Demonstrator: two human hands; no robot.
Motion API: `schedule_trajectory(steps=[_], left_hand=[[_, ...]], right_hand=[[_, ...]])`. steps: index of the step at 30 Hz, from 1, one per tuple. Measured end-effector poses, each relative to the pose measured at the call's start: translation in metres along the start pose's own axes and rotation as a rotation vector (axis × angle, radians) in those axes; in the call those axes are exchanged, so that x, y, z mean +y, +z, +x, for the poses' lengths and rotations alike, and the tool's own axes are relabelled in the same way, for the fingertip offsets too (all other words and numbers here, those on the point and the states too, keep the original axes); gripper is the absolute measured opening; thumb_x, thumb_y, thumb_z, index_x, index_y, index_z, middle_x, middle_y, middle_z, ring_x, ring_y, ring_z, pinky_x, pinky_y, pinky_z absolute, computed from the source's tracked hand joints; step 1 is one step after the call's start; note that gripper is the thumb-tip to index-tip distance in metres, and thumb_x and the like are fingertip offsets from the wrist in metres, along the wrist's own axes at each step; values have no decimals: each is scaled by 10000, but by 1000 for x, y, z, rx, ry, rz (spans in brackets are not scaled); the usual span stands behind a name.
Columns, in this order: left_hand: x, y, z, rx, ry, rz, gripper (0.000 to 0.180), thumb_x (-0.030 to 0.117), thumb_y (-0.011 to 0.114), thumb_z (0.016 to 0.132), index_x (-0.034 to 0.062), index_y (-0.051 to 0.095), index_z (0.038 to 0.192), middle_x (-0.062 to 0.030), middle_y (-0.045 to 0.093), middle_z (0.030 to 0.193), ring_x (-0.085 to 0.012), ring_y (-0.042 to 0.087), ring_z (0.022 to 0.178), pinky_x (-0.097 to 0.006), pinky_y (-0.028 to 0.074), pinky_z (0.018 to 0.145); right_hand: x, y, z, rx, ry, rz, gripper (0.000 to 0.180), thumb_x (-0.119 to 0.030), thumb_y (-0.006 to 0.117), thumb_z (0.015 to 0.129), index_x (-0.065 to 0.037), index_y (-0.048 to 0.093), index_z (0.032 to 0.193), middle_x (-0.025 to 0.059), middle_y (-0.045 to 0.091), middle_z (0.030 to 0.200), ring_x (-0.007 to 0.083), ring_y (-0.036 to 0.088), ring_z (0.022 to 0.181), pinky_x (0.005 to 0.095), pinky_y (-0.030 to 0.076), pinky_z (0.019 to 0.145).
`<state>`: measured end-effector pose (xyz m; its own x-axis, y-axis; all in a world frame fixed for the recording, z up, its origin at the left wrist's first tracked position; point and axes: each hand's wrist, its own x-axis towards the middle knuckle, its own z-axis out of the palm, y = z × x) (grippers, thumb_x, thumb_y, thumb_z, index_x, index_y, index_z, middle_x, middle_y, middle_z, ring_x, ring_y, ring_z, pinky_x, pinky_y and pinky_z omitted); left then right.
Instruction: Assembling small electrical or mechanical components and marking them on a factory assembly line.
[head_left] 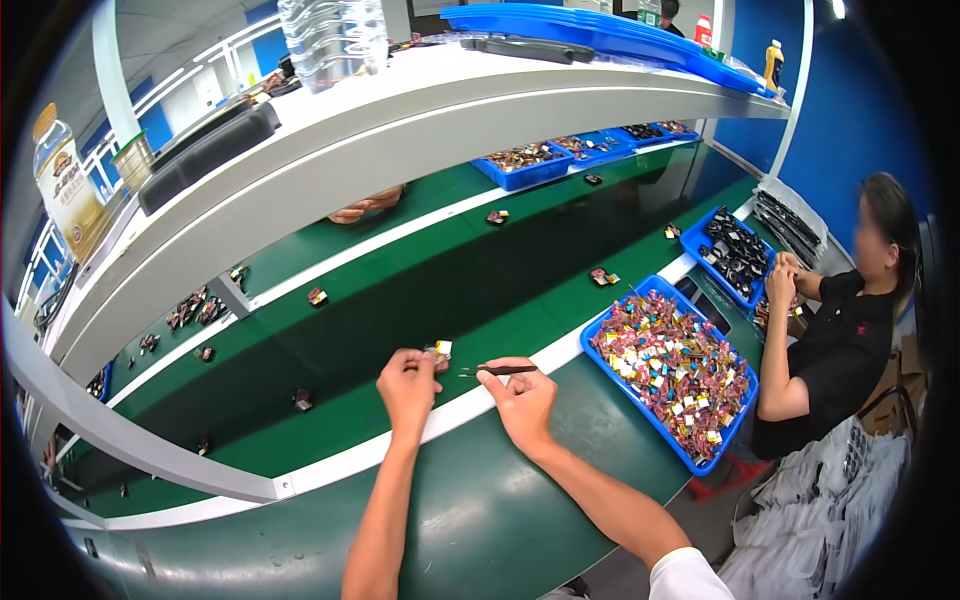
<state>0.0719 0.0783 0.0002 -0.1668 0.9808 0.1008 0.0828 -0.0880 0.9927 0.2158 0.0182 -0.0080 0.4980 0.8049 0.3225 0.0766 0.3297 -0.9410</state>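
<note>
Dark, slender tweezers [512, 370] and a small, white-tagged component [443, 349] occupy the hands [407, 390].

Worktop [500, 510]: we see a dull green surface with a faint sheen and scuffs.
White rail [340, 468]: we trace it along the worktop's far edge, between worktop and green belt [540, 320].
Shelf [450, 110]: we find it raised above the belt, its pale front edge bowed by the lens.
Posts: we note one white post [795, 130] beyond the worktop's far right corner.
Walls: we see a blue wall [850, 120] past that same corner.
Light: we observe strip lights [225, 45] at upper left.
Floor [710, 520]: we see grey beside the worktop's right edge.
</note>
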Motion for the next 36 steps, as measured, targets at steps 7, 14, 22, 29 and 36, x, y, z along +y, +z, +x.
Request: schedule_trajectory(steps=[7, 14, 22, 29, 36], left_hand=[[-3, -70, -39, -35, -213, -278, 129, 97, 631, 949, -30, 641, 934, -103, 681, 736, -128, 593, 470, -218, 357, 376], [3, -75, -60, -89, -198, -179, 158, 107, 626, 963, -47, 658, 970, -97, 657, 741, -104, 546, 453, -211, 345, 386], [-13, -68, -65, -140, -128, -228, 219, 125, 633, 1001, -82, 684, 1053, -99, 672, 770, -118, 609, 513, -213, 430, 413], [-14, -65, -66, -116, -73, -131, 187, 86, 652, 973, -61, 702, 1077, -80, 687, 748, -89, 584, 491, -222, 397, 402], [-16, -62, -66, -56, -7, -140, 125, 56, 671, 953, -60, 675, 1001, -82, 694, 744, -69, 559, 490, -224, 417, 410]], right_hand=[[8, 7, -5, -42, -16, -47, 144, -63, 814, 824, -19, 739, 937, -46, 579, 579, 0, 376, 468, 214, 280, 440], [1, 5, -9, -159, 32, -62, 152, -61, 819, 825, -13, 734, 942, -31, 641, 651, -2, 436, 503, 202, 331, 465], [-20, -1, -2, -219, 233, 186, 154, 20, 771, 847, 38, 689, 975, 48, 707, 795, -4, 469, 513, 187, 329, 415], [-20, 3, -16, -470, 27, 61, 116, 40, 784, 822, 32, 700, 902, -14, 648, 703, -21, 409, 488, 182, 272, 434], [-14, 8, -27, -482, -17, -129, 110, 8, 808, 811, 18, 725, 883, -45, 617, 638, -23, 352, 476, 197, 227, 438]])
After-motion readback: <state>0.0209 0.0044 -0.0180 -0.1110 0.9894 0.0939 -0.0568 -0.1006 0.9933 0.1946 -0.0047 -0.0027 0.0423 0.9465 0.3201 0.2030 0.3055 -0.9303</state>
